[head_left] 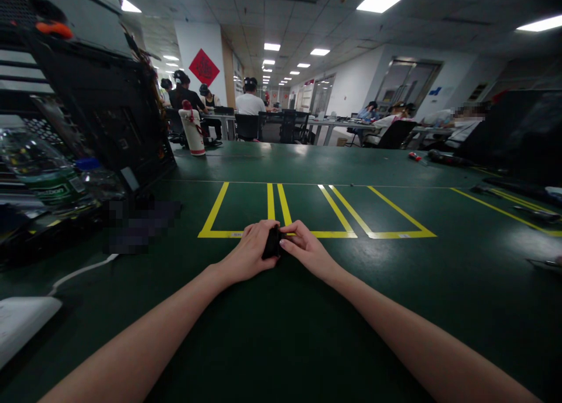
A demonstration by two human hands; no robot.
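A small black object [271, 243] is held over the dark green tabletop [281, 333], just in front of the yellow tape lines. Its exact kind does not show. My left hand [248, 251] wraps round it from the left, thumb below and fingers above. From the other side my right hand [307, 250] closes thumb and fingers in a pinch at the object's right edge. Whatever lies between those right fingertips is too small and dark to make out.
Yellow tape [215, 210] marks several areas on the table. Plastic bottles [48, 175] and a black computer case [105, 110] stand at the left. A white device [26, 321] with a cable sits near left. Tools [535, 213] lie far right. People sit beyond.
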